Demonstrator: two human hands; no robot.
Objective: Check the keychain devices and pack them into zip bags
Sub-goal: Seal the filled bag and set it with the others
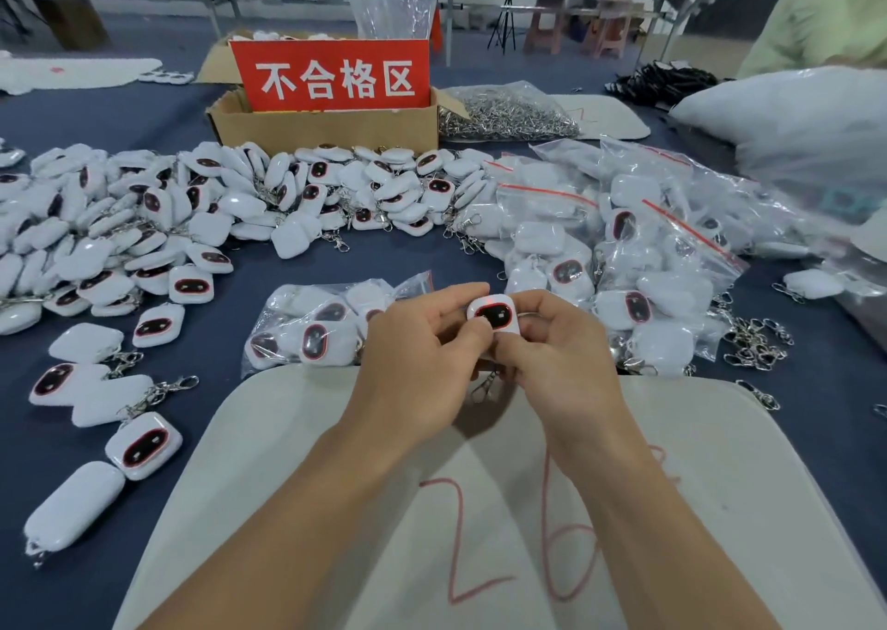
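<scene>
The white keychain device (493,315) is at the centre of the frame, above the pale mat (288,437). The left hand (422,351) and the right hand (557,346) each pinch it in their grip. A filled zip bag (312,322) lies just to the left.

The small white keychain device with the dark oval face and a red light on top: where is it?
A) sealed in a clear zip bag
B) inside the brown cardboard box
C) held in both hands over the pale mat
C: the left hand and right hand both pinch the white keychain device above the pale mat.
</scene>
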